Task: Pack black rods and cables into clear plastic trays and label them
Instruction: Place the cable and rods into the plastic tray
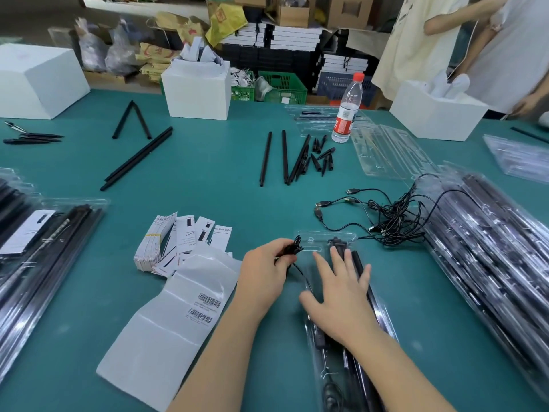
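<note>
The right hand (pixel 341 289) covers the middle of the clear tray (pixel 350 352), whose near end runs off the bottom edge. The bundled cable (pixel 292 249) is mostly hidden inside the left hand (pixel 266 269). Print on the barcode labels (pixel 205 307) is too small to read.

I see a teal table (pixel 208 179) running across the view. A clear water bottle (pixel 348 110) with a red cap and red label stands upright on it toward the far right. White foam boxes sit along the far edge: one at far left (pixel 38 81), one centre (pixel 197 92), one right (pixel 438 113). Behind the table are green crates (pixel 282 87) and stacked cardboard boxes (pixel 350 10).
</note>
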A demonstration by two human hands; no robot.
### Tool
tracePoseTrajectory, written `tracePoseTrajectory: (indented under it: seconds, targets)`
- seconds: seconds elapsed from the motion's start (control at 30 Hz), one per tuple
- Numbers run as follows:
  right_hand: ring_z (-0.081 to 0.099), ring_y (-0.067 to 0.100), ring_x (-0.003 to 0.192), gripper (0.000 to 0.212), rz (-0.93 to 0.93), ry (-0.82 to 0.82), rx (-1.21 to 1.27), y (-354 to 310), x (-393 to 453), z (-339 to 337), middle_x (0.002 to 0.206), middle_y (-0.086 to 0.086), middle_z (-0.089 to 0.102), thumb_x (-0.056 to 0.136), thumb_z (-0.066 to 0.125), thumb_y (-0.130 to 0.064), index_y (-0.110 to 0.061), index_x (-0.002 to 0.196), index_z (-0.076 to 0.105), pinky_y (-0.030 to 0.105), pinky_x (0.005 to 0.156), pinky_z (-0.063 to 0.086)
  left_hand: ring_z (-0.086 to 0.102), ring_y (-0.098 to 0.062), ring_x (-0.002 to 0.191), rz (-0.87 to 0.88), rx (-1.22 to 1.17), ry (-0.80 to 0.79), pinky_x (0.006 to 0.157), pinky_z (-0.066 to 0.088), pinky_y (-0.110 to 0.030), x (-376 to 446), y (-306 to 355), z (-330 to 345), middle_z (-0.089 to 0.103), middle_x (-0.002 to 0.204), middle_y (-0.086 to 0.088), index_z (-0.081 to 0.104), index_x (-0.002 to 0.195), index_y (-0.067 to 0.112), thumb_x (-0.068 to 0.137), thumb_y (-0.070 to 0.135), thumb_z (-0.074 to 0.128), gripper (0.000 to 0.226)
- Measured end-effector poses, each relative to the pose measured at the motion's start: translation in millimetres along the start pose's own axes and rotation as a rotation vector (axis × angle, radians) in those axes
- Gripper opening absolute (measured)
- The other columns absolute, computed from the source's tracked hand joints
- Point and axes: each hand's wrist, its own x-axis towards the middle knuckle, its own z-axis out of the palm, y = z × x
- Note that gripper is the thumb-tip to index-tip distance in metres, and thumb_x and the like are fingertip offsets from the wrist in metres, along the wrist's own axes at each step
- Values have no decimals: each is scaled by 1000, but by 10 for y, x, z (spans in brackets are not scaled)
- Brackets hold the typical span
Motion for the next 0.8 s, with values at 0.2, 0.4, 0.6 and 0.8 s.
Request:
tracePoseTrajectory:
  seconds: [0.2, 0.4, 0.6, 0.8]
  targets:
    - [-8, 19, 153, 79, -22, 98, 250, 36, -18, -9, 164, -6, 20, 77, 37, -51, -34, 154, 28, 51, 118, -21, 70, -20, 71, -341, -576, -11, 68, 61, -36, -1, 8, -8, 76, 78, -7, 76, 89, 17, 92, 8, 68, 13]
    - [-3, 13, 153, 76, -36, 114, 321, 32, -50, -24, 163, -6, 23, 78, 42, -48, -32, 152, 33, 47, 118, -22, 73, -21, 72, -448, -754, -96, 61, 59, -30, -13, 49, 3, 76, 83, -13, 76, 90, 10, 93, 3, 67, 11]
    - [0, 12, 153, 75, -54, 137, 318, 28, -59, -10, 163, -5, 24, 78, 43, -48, -32, 151, 34, 47, 118, -22, 69, -16, 71, -358, -466, -74, 76, 61, -39, -38, 22, 104, 76, 78, -2, 80, 80, 23, 89, 13, 72, 15]
    - [2, 14, 153, 74, -62, 148, 300, 29, -57, 17, 162, -4, 26, 78, 42, -48, -32, 150, 37, 48, 118, -22, 59, -6, 64, -309, -75, 36, 64, 45, -24, -43, 94, 167, 66, 69, 9, 74, 105, 29, 86, 28, 75, 18]
